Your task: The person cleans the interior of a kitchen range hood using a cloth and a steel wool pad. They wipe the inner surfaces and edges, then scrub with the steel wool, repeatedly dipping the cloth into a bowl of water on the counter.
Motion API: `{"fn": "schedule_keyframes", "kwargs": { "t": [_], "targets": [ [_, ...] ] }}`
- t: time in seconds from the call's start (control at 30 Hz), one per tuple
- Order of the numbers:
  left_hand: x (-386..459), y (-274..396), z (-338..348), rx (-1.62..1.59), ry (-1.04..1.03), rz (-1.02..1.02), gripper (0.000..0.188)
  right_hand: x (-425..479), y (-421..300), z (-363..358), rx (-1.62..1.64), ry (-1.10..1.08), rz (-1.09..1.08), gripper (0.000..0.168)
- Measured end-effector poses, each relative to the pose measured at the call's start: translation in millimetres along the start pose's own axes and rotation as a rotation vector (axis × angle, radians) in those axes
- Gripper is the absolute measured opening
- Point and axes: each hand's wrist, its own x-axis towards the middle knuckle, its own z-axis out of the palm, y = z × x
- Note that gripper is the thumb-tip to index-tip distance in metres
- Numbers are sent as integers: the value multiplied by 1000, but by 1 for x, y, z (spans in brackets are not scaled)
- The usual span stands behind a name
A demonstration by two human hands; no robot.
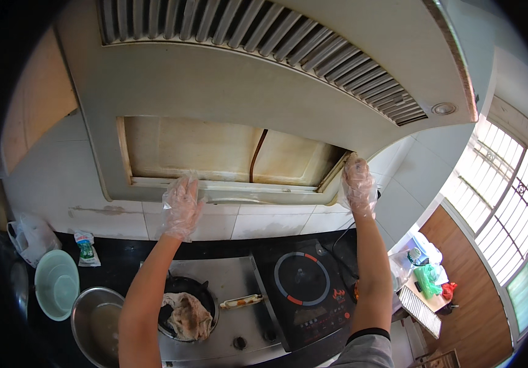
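Note:
Above the stove, a range hood (pixel 190 87) has a rectangular opening (pixel 195 147) in its lower face, stained yellow-brown inside. A dark reddish-brown strip crosses the opening. My left hand (pixel 182 207), in a clear disposable plastic glove, rests its fingertips at the opening's lower rim (pixel 245 186) and holds nothing visible. My right hand (pixel 359 184), gloved the same way, has its fingers curled at the opening's right corner, touching the hood's edge. Whether anything is pinched there is hidden by the fingers and glove.
Below are a steel gas stove (pixel 241 340) with a dirty cloth (pixel 188 317) on its burner, a stained whitish strip (pixel 242 301) and an induction cooker (pixel 303 313). At left stand a pale green basin (pixel 57 285) and a metal pot (pixel 98 322) of cloudy liquid. A barred window (pixel 507 184) is at right.

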Motion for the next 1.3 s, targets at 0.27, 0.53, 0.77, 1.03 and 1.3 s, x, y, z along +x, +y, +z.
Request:
{"fn": "schedule_keyframes", "kwargs": {
  "t": [0.27,0.53,0.77,1.03,1.3],
  "targets": [
    [-1,-20,28,21,-10,131,54,15,22,62,-279,-61,-52,17],
    [2,-29,30,6,51,150,56,-17,2,97,-407,-260,-29,18],
    [1,-32,34,-60,97,159,54,25,15,66,-430,-325,-68,20],
    [3,-30,34,-107,86,178,56,-37,16,113,-425,-232,30,21],
    [-2,-36,44,-79,113,154,59,10,17,75,-494,-204,-77,23]
  ]
}}
